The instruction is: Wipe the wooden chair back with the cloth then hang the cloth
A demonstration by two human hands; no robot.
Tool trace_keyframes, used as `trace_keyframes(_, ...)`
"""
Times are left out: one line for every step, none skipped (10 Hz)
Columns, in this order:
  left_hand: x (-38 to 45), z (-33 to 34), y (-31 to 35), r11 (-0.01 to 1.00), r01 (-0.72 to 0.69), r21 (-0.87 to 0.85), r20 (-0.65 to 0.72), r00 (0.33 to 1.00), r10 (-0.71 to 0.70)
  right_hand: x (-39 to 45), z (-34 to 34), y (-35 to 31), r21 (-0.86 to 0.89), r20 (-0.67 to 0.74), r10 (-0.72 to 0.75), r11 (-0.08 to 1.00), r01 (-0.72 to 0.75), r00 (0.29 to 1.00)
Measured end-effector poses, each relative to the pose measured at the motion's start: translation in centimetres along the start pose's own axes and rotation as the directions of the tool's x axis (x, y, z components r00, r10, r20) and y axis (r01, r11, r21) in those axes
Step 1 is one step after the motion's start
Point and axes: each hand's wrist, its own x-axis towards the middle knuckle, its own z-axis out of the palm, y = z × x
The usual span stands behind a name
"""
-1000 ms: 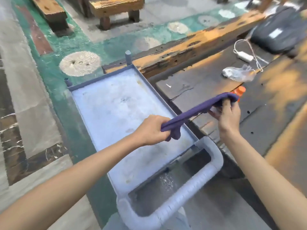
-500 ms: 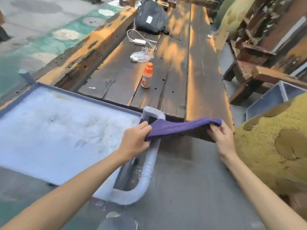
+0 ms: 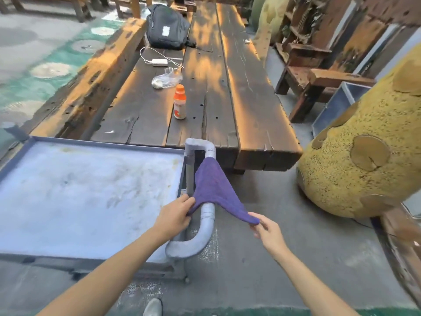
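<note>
Head view only. Landmark: grey cart handle [image 3: 206, 215], a tubular loop on the right end of a flat grey cart tray [image 3: 68, 190].

Purple cloth [image 3: 213, 185] is draped over the handle's outer tube, top corner bunched near the handle's upper bend, lower edge spread out on both sides of the tube. Left hand [image 3: 174, 216] sits just left of the handle, over the tray's edge, thumb and fingers pinching the cloth's left corner. Right hand [image 3: 265, 229] is right of the handle, over the concrete floor [image 3: 273, 270], fingertips pressed together on the cloth's lower right corner, pulling it taut. Both bare forearms enter from the bottom edge.

Beyond the handle: long dark wooden bench [image 3: 216, 87] running away from the camera. On it, nearest the handle, an upright white bottle with orange cap [image 3: 180, 102]; farther back a crumpled clear plastic bag [image 3: 166, 79], then a white charger with cable [image 3: 159, 62], then a black backpack [image 3: 167, 27] at the far end. Right of the handle, a big yellow textured rounded structure [image 3: 364, 156]. Behind that, wooden furniture [image 3: 314, 80], partly blurred. A grey shoe tip [image 3: 153, 307] shows below the handle at the bottom edge.
</note>
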Motion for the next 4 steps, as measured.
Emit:
trace_keyframes(0.3,-0.4,0.1,0.999,-0.016,-0.031,0.066,0.998,0.018,-0.6,2.8,-0.2,0.080,-0.047,0.196,0.978,-0.192,0.980)
trace_keyframes(0.4,-0.9,-1.0,0.995,-0.083,-0.056,0.088,0.992,0.088,-1.1,5.5,-1.5,0.159,-0.069,0.272,0.953,-0.258,0.960)
trace_keyframes(0.1,-2.6,-2.3,0.988,-0.141,-0.057,0.198,0.969,0.150,-1.9,7.8,-3.1,0.188,-0.099,0.283,0.947,-0.261,0.954)
trace_keyframes(1.4,-4.5,-3.4,0.986,-0.153,-0.062,0.194,0.967,0.163,-1.8,8.8,-5.2,0.158,-0.179,0.217,0.969,-0.189,0.960)
